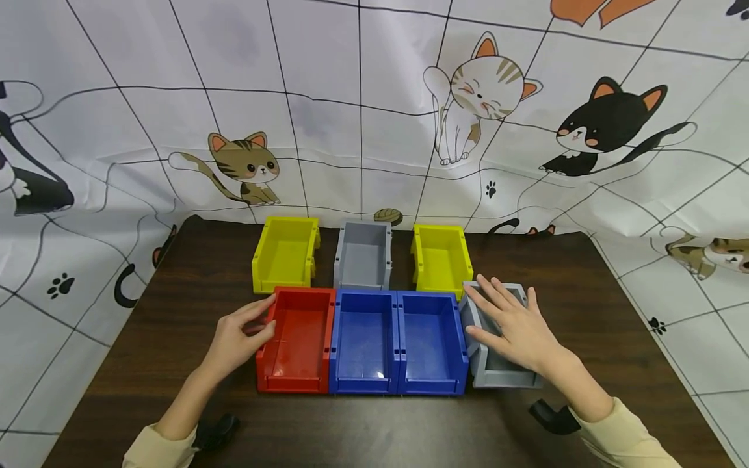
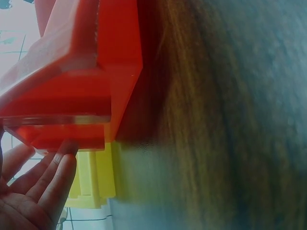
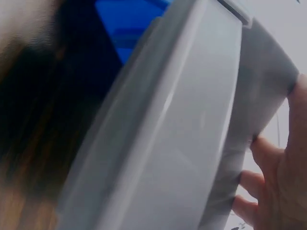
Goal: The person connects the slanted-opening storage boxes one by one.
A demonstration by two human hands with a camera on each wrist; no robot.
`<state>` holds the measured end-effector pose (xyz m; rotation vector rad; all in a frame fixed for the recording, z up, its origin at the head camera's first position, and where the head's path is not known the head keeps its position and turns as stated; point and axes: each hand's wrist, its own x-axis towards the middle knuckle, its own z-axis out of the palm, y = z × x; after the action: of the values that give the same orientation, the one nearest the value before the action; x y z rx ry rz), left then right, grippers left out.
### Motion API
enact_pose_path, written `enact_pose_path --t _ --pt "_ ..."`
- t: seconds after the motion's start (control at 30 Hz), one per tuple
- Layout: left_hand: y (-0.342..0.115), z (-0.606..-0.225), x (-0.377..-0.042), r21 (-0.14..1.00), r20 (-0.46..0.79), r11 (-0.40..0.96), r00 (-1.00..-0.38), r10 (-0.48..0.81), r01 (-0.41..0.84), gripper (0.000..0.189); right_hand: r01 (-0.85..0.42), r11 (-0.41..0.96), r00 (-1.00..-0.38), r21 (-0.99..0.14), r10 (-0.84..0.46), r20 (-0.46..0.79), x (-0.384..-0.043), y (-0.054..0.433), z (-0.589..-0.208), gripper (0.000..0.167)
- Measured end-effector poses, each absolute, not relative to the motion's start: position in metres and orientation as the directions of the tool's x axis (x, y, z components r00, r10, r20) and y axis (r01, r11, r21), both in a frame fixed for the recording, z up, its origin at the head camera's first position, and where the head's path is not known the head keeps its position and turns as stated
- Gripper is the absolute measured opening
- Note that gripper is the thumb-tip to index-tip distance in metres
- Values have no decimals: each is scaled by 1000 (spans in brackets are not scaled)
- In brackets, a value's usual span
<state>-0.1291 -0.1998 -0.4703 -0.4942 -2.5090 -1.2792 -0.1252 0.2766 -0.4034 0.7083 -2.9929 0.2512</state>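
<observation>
Left hand (image 1: 234,341): fingertips at the left wall of an open-front red plastic bin (image 1: 298,338). Two blue plastic bins (image 1: 365,338) side by side between the hands. Right hand (image 1: 517,325): fingers spread over a grey plastic bin (image 1: 508,379), sitting askew. Beyond the hands: two yellow plastic bins (image 1: 285,253) flanking a second grey plastic bin (image 1: 364,263). Dark wood-grain bench (image 1: 351,429) under both hands.
</observation>
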Motion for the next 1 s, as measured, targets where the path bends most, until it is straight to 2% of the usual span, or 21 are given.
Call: enact_pose_path --t 0.27,0.5,0.73,1.0 --pt "-201 -471 -128 734 403 537 -903 149 416 44 -459 886 -888 -64 -458 32 -130 271 -406 74" --pt "-201 -472 -126 728 403 537 -899 168 427 45 -448 888 -894 -102 -444 64 -120 270 -431 72" --pt "-198 -471 -128 728 408 530 -896 177 436 45 -443 894 -896 -66 -441 50 -118 272 -439 73" --pt "-200 -469 -128 714 419 538 -889 183 448 45 -446 889 -895 -106 -444 39 -121 269 -435 74"
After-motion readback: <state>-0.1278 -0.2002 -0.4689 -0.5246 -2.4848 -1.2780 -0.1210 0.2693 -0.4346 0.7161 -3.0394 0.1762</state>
